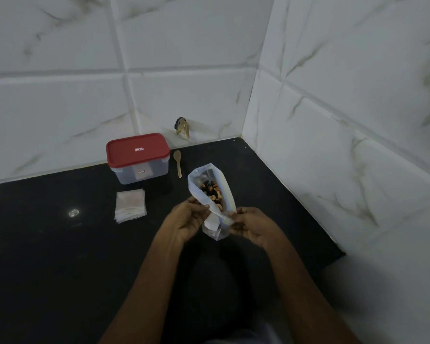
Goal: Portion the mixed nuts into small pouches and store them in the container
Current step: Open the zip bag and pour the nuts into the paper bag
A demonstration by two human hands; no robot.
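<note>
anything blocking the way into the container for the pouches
Yes: the red lid sits on the container, covering its opening. Nothing visible stands on the counter between the stack of pouches and the container. The left hand and right hand both hold the nut bag.

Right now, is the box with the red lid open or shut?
Shut. The red lid sits flat on top of the clear container, covering it fully.

Pretty dim and bluish overall, kinda soft everywhere. One small glare spot on the black counter, left of the left hand. Tile lines bow near the frame edges, fisheye style. Forearms below look blurry.
</note>
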